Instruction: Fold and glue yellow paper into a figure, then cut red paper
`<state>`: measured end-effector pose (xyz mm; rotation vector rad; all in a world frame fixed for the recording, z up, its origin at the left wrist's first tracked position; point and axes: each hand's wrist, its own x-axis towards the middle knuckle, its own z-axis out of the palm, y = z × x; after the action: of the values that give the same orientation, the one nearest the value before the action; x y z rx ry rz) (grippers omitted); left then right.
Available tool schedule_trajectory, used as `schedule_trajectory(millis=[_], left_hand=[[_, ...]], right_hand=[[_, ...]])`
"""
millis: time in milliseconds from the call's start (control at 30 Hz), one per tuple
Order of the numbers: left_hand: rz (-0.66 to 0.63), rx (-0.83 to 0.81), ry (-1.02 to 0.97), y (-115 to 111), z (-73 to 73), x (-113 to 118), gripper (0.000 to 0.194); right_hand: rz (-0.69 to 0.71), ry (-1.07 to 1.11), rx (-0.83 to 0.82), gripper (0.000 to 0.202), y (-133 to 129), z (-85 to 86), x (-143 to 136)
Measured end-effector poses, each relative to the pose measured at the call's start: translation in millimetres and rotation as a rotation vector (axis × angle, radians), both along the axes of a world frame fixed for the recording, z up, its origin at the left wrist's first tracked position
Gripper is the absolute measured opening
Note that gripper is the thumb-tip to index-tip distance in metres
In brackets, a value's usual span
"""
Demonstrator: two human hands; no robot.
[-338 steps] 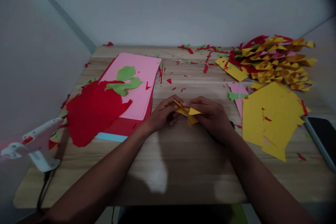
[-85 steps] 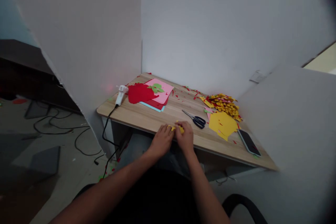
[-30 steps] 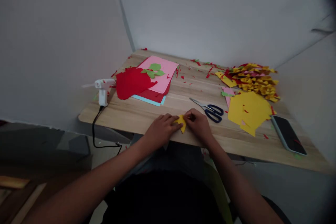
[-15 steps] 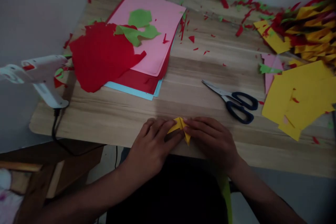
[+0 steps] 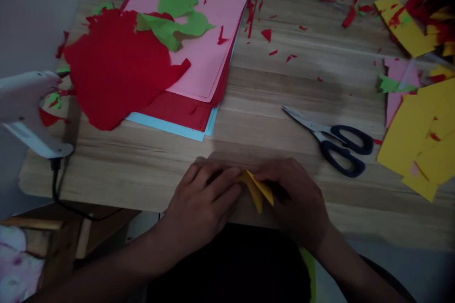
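A small piece of folded yellow paper (image 5: 259, 191) is between my two hands at the table's front edge, its two pointed flaps standing apart and aimed toward me. My left hand (image 5: 204, 199) pinches its left end, with the fingertips covering part of it. On the other side, my right hand (image 5: 296, 199) grips the upper right edge between thumb and fingers. To the right, apart from my hands, lie dark-handled scissors (image 5: 325, 139) with the blades closed and pointing up and left.
A white glue gun (image 5: 33, 113) with a black cord stands at the table's left edge. Beside it, cut red paper (image 5: 121, 71) and green scraps (image 5: 177, 0) lie on a stack of pink sheets (image 5: 220, 0). Yellow sheets (image 5: 419, 128) lie at right; red bits dot the wooden tabletop (image 5: 256, 123).
The yellow paper has been lifted and turned, and its flaps now spread apart. My right hand has shifted its grip to the upper edge. The view has moved closer to the table.
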<state>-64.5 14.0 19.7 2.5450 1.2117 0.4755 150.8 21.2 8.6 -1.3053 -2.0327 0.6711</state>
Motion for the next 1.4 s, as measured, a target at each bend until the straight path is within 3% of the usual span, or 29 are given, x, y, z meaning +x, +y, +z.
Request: schedule_trajectory(millis=[100,267,500,700,1100,1400], left_hand=[[0.005,0.013,-0.003,2.3,0.9,-1.2,0.018],[0.013,-0.004,-0.006,3.1,1.1,-3.5,0.021],[0.0,-0.065,-0.009,3.9,1.3,-5.4,0.021],[0.032,-0.079,0.029,3.1,-2.0,-5.9,0.041],[0.064,0.013,0.033,1.6,-2.2,-4.5,0.031],[-0.051,-0.013,0.015,-2.4,-1.5,-6.4,0.042]], right_hand=[[0.065,0.013,0.031,0.019,-6.1,-2.4,5.9],[0.287,-0.125,0.063,0.026,-15.5,-2.3,24.4],[0.441,-0.26,0.071,0.034,-5.4,7.9,36.3],[0.457,-0.276,0.092,0.036,0.4,6.8,41.2],[0.477,-0.323,0.123,0.04,2.5,6.2,44.3],[0.453,-0.415,0.111,0.047,-12.9,9.2,39.5]])
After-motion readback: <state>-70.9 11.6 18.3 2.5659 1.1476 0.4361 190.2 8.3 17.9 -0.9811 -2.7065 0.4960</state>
